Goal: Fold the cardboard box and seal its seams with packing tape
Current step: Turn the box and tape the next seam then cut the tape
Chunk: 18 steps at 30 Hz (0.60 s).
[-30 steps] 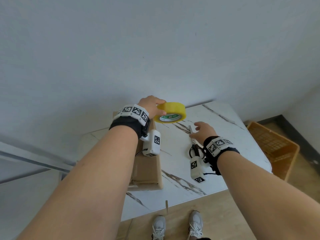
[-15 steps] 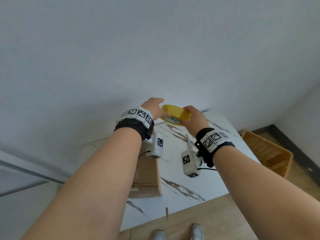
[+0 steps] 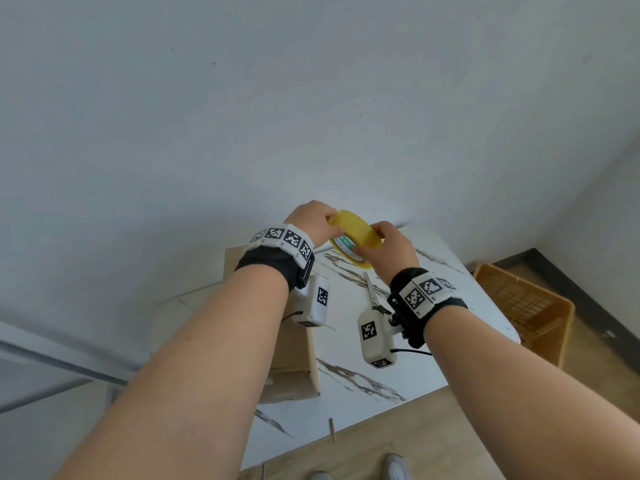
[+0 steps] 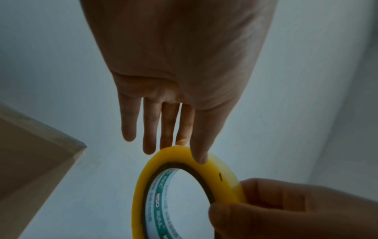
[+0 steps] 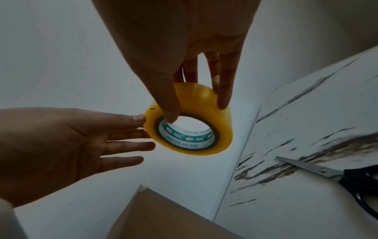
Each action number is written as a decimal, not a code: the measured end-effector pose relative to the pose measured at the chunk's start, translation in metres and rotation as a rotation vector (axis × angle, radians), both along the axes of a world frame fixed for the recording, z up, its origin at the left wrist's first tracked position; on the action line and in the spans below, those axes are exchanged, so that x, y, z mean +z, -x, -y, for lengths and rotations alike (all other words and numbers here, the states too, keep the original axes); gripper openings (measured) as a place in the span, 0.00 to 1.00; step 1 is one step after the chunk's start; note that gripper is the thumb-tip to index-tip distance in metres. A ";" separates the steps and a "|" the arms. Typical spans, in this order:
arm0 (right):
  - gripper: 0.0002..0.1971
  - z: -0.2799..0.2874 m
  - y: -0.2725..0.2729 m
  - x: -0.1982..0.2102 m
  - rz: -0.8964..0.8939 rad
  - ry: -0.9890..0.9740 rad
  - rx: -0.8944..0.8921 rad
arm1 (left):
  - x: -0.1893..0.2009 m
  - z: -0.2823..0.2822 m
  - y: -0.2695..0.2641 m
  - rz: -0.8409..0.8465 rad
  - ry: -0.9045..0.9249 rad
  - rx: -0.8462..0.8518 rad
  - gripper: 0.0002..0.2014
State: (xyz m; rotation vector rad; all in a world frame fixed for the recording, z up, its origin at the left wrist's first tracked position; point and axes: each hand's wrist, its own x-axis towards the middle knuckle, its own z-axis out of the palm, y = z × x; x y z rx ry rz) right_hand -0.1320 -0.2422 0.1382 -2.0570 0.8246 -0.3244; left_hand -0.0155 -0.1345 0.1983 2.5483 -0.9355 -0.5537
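Note:
A yellow roll of packing tape [image 3: 356, 233] hangs in the air over the table's far edge. My right hand [image 3: 388, 247] grips the tape [image 5: 204, 100], thumb hooked into the core and fingers over the outer band. My left hand [image 3: 310, 221] keeps its fingers straight; its thumb tip and forefinger touch the roll's rim [image 4: 141, 194], seen in the left wrist view. The brown cardboard box [image 3: 294, 351] lies on the table under my left forearm, with neither hand on it. The right wrist view shows one of its corners [image 5: 163, 218].
Black-handled scissors [image 5: 327, 173] lie shut on the white marble-look table [image 3: 433, 292], under my right wrist. An orange plastic crate [image 3: 519, 306] stands on the floor to the right. A small wooden stick [image 3: 332, 429] sits at the table's near edge. A wall is close behind.
My right hand left the scissors, rose and took hold of the roll. My left hand loosened from a full grip to straight fingers touching the rim. The roll tilted more upright.

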 end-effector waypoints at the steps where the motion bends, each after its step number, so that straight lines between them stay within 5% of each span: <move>1: 0.18 0.000 0.001 -0.001 -0.001 -0.003 0.000 | -0.001 0.002 0.002 -0.004 -0.012 -0.011 0.11; 7: 0.18 0.010 0.009 -0.007 -0.049 -0.036 -0.034 | -0.006 0.010 0.007 -0.013 -0.041 -0.030 0.11; 11: 0.22 0.022 0.017 -0.019 -0.133 -0.079 -0.061 | -0.012 0.007 0.002 0.001 -0.059 -0.022 0.23; 16: 0.24 0.037 0.024 -0.039 -0.316 -0.090 -0.038 | -0.023 0.003 -0.001 0.008 -0.072 0.055 0.11; 18: 0.25 0.040 0.026 -0.051 -0.401 -0.076 -0.016 | -0.027 -0.002 -0.001 -0.004 -0.060 0.088 0.15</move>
